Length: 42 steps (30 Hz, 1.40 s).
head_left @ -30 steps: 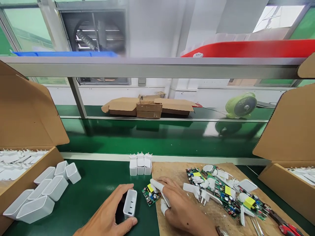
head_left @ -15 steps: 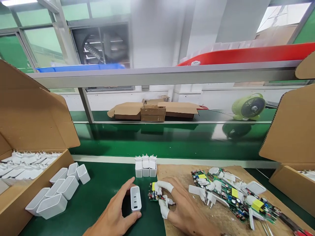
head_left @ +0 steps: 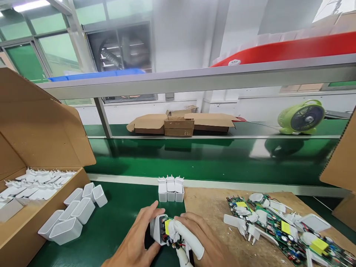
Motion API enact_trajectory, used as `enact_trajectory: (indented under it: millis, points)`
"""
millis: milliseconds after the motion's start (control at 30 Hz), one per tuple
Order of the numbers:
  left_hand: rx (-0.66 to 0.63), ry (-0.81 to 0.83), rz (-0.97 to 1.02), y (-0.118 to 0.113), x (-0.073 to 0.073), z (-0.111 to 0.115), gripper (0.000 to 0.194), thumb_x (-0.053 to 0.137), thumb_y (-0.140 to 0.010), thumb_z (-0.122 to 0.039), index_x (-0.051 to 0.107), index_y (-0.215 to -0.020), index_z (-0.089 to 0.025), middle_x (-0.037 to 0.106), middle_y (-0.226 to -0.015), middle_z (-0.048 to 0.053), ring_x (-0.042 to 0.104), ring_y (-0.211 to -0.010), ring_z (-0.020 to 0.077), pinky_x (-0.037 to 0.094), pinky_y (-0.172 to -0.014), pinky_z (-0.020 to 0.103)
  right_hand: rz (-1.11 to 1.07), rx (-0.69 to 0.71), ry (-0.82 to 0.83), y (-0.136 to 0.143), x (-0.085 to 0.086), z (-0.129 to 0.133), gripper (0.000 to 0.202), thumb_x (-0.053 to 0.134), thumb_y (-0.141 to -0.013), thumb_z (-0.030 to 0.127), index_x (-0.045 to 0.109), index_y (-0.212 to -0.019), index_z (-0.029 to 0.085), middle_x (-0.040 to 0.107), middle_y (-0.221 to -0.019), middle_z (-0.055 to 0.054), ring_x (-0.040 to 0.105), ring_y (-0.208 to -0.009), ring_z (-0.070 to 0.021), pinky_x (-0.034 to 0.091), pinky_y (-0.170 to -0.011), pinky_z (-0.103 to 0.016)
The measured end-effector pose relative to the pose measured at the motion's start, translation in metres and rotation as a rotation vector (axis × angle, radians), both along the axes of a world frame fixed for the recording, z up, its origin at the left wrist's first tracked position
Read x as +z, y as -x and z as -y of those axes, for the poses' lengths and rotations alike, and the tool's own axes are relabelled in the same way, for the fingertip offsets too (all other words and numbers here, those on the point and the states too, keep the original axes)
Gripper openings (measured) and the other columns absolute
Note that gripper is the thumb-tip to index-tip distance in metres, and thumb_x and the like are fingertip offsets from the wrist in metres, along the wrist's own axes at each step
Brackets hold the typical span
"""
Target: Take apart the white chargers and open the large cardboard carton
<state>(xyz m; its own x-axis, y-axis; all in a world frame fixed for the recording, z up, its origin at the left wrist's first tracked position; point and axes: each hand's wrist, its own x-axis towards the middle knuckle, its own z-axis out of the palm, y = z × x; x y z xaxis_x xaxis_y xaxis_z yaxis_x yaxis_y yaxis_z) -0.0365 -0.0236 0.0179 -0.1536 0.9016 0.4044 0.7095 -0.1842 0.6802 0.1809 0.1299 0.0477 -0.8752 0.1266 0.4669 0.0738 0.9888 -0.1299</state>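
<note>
Grasped between thumb and fingers of the left hand point(head_left: 136, 237) is a white casing point(head_left: 155, 230), while the right hand point(head_left: 208, 239), two digits in white finger covers point(head_left: 191, 237), pinches a circuit board point(head_left: 167, 227) at the casing's open end, just left of the brown work board point(head_left: 205, 202); how far it sits inside cannot be told. Smooth and boxy, the casing is probably light, stiff and slightly slippery, best held by its broad sides. The circuit board, crowded with small parts and a yellow block, looks fragile, likely safest taken by its edges. Three pronged housings point(head_left: 170, 193) stand by the brown work board's far left corner, open white shells point(head_left: 83, 210) lie well left of it, and a heap of similar boards point(head_left: 285, 227) rests on it
</note>
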Motion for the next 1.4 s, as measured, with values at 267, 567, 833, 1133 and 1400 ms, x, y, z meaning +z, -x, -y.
enact_trajectory:
  millis: [267, 567, 833, 1133, 1400]
  points:
    - [-0.009, 0.007, 0.047, 0.0, -0.003, 0.001, 0.089, 0.058, -0.1, -0.012, 0.011, -0.169, -0.041, 0.055, -0.157, 0.012, 0.054, -0.146, 0.0295, 0.05, -0.121, 0.054, -0.063, -0.021, -0.07, 0.002, 0.017, 0.008, 0.08, 0.051, -0.08, 0.01, 0.044, -0.158, 0.019, 0.072, -0.141, -0.009, 0.067, -0.131, -0.0273, 0.059, -0.109, -0.037]
    - [-0.012, -0.031, 0.03, -0.002, 0.001, -0.002, 0.098, 0.059, -0.092, -0.004, 0.012, -0.169, -0.042, 0.06, -0.153, 0.009, 0.055, -0.144, 0.0272, 0.05, -0.121, 0.054, -0.113, -0.024, -0.039, 0.003, 0.04, 0.015, 0.07, 0.047, -0.083, 0.006, 0.047, -0.151, 0.021, 0.075, -0.131, -0.007, 0.069, -0.126, -0.0224, 0.06, -0.108, -0.033]
    - [-0.007, -0.008, 0.028, -0.003, 0.006, 0.001, 0.099, 0.058, -0.09, -0.002, 0.013, -0.168, -0.043, 0.06, -0.153, 0.007, 0.054, -0.143, 0.0261, 0.049, -0.122, 0.055, -0.082, -0.006, -0.015, 0.005, 0.025, 0.011, 0.066, 0.047, -0.082, 0.006, 0.05, -0.147, 0.015, 0.072, -0.136, -0.013, 0.065, -0.132, -0.026, 0.061, -0.108, -0.038]
    - [-0.022, -0.061, 0.035, -0.012, 0.002, -0.002, 0.1, 0.074, -0.092, -0.015, 0.016, -0.169, -0.043, 0.066, -0.145, 0.008, 0.059, -0.133, 0.0304, 0.056, -0.111, 0.053, -0.019, -0.001, 0.138, 0.007, 0.025, 0.016, 0.061, 0.061, -0.082, 0.01, 0.055, -0.143, 0.018, 0.071, -0.132, -0.013, 0.067, -0.126, -0.0284, 0.06, -0.108, -0.04]
    - [-0.12, 0.11, 0.422, -0.006, -0.003, -0.001, 0.066, 0.062, -0.101, -0.026, 0.036, -0.161, -0.033, 0.059, -0.146, 0.013, 0.063, -0.133, 0.0268, 0.049, -0.118, 0.047, -0.11, 0.049, 0.472, 0.007, 0.02, 0.006, 0.032, 0.06, -0.103, 0.02, 0.069, -0.132, 0.029, 0.072, -0.13, -0.007, 0.074, -0.115, -0.0196, 0.062, -0.101, -0.029]
